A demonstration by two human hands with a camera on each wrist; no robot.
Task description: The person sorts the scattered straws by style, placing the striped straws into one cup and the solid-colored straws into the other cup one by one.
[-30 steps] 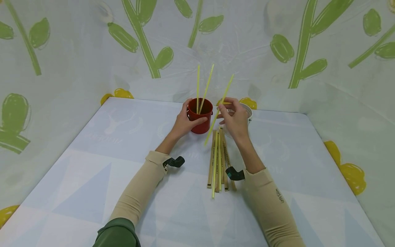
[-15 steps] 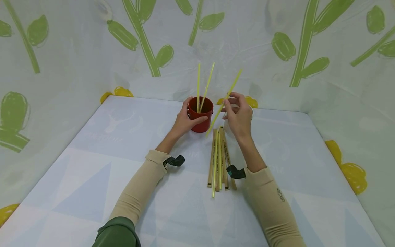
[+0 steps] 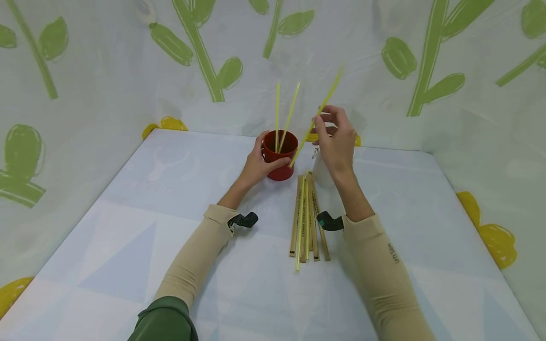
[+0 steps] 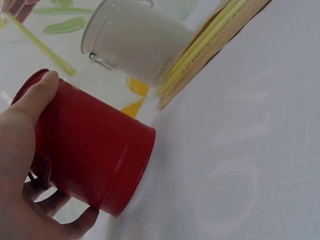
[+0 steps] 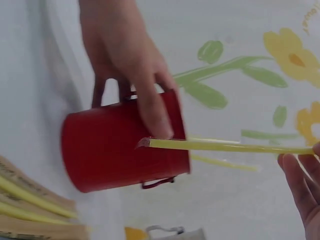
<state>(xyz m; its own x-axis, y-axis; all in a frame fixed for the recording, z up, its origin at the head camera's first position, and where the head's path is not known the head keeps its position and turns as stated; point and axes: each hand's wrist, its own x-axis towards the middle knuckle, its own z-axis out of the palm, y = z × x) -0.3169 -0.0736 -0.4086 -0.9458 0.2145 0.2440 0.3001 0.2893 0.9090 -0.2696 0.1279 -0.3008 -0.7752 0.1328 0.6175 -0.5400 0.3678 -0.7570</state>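
My left hand [image 3: 256,166] grips the side of a small red bucket [image 3: 280,162] that stands on the table, thumb on its front [image 4: 30,100]. Two yellow straws [image 3: 282,116] stand in the bucket. My right hand [image 3: 334,137] pinches a third yellow straw [image 3: 317,118] and holds it slanted, its lower tip against the bucket's right side just below the rim [image 5: 145,143]. A white bucket [image 3: 322,170] stands behind my right hand, partly hidden by it.
Several paper-wrapped straws and loose yellow ones [image 3: 308,218] lie in a row on the table [image 3: 128,227] between my forearms. Leaf-patterned sheeting [image 3: 106,71] walls the table at the back and both sides.
My right hand has lifted the straw up and back, bringing its lower tip from over the table to the red bucket's side. The left hand has stayed on the bucket.
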